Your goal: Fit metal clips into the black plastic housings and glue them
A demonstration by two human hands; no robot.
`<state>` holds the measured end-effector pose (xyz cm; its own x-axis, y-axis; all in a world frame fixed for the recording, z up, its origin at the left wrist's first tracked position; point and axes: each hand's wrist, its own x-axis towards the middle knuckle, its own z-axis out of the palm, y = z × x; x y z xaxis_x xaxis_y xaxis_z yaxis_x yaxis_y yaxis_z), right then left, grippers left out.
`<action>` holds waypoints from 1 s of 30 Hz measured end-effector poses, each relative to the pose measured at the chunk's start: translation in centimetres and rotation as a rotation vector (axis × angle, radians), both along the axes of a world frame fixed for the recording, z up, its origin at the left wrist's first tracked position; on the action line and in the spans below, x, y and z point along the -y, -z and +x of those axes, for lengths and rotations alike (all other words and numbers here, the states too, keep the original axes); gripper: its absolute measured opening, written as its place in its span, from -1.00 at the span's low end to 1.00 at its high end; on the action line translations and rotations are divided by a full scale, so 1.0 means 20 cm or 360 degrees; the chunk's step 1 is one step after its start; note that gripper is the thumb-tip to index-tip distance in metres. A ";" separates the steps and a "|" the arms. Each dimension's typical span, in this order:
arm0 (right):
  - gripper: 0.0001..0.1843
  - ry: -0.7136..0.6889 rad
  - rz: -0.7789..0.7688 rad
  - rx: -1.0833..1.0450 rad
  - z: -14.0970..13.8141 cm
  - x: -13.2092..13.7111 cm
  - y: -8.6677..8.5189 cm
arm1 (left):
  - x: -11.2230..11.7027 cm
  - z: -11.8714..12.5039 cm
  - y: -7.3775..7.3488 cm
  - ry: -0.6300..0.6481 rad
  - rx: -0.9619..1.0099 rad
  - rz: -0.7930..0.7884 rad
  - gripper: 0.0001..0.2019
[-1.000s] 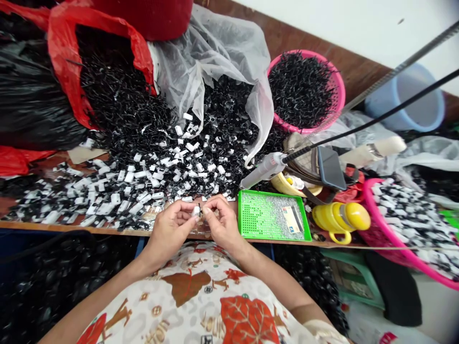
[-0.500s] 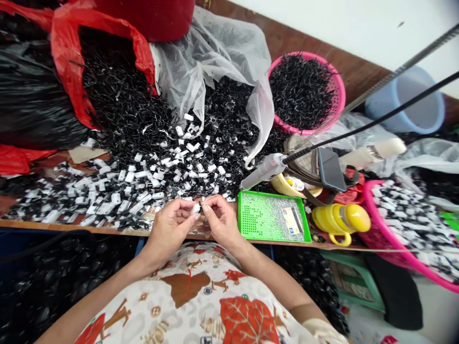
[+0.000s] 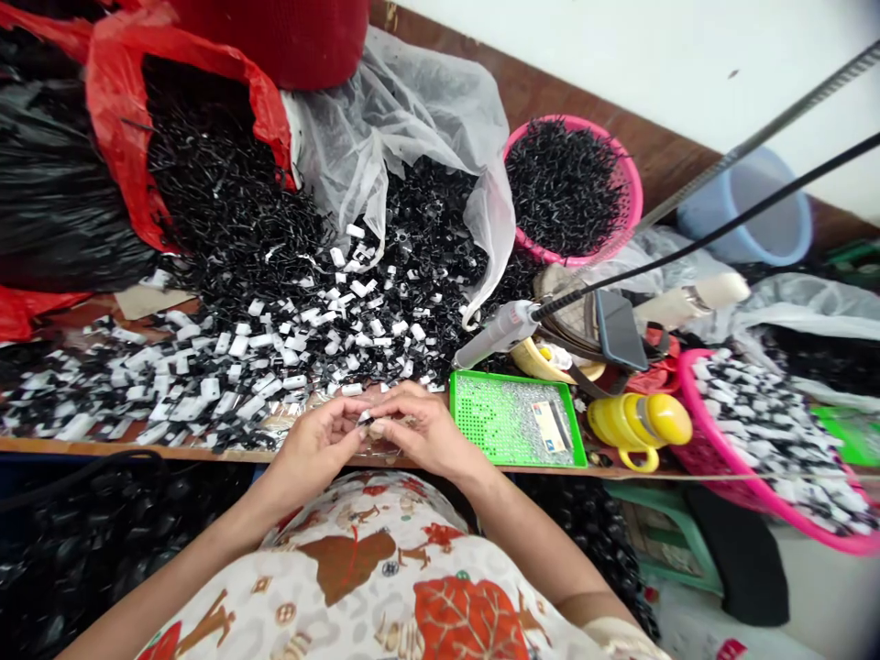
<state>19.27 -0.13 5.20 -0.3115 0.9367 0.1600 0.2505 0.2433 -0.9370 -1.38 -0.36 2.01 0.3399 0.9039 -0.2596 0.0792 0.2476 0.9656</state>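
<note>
Change: both hands sit lower and slightly left of their earlier place; the small part has stayed pinched between them.
Grip, left: left hand point(image 3: 317, 446) closed, fingertips pinching one small white-and-black part point(image 3: 364, 420).
Grip, right: right hand point(image 3: 424, 431) closed on the same part from the other side, fingertips meeting the left.
Part location: held above the near edge of the table point(image 3: 103, 447), just in front of the person's torso.
Adjacent right: one green tray point(image 3: 512, 423), just beside the right hand.
Further right: one yellow container point(image 3: 639, 422); one pink basket point(image 3: 721, 481) of white-and-black pieces.
Behind hands: loose heap of white and black parts point(image 3: 275, 339), too many to count.
Rear: one round pink basket point(image 3: 570, 188) of black parts; one red bag point(image 3: 116, 137).
</note>
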 end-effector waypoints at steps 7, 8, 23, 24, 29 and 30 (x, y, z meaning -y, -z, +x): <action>-0.89 0.0011 -0.0419 -0.0007 0.00 0.01 0.06 | 0.03 0.04 0.04 0.0093 -0.0015 -0.0077 -0.73; -0.88 0.0068 -0.0389 0.0005 -0.01 0.02 0.08 | 0.03 0.05 0.03 0.0056 -0.0011 -0.0085 -0.74; -0.80 0.0111 0.0439 0.1285 -0.05 0.12 0.11 | 0.02 0.15 0.04 -0.0171 0.0269 -0.0609 -0.68; -0.78 0.0134 0.0424 0.1302 -0.02 0.11 0.10 | 0.02 0.15 0.04 -0.0109 0.0203 -0.0538 -0.68; -0.79 0.0188 0.0406 0.1607 0.22 0.12 0.07 | -0.02 0.17 0.02 0.0107 -0.0489 0.0380 -0.69; -0.78 0.0165 0.0417 0.1612 0.26 0.14 0.08 | -0.05 0.20 0.00 0.0153 -0.0618 0.0631 -0.70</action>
